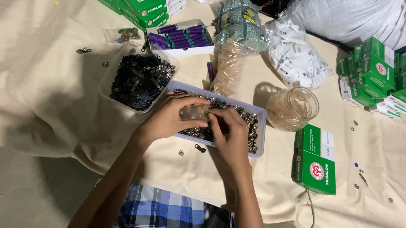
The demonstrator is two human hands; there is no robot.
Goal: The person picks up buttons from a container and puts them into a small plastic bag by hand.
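Both hands are working over the white tray (261,129) of small metal fasteners (249,129): the left hand (169,117) is gripping a small clear bag (193,112) while the right hand (229,133) is pinching at its mouth, seemingly filling it. Next calls for fine pinching. The dark-clip tub (106,81) and glass jar (293,108) are crowding either side; near cloth lies open.

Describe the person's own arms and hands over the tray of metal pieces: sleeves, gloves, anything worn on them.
Both arms are bare from the elbow down, with no sleeves in view. The left hand and right hand wear no gloves; no rings, watch or bands show on fingers or wrists. Below the arms, a blue, white and dark checked garment is visible.
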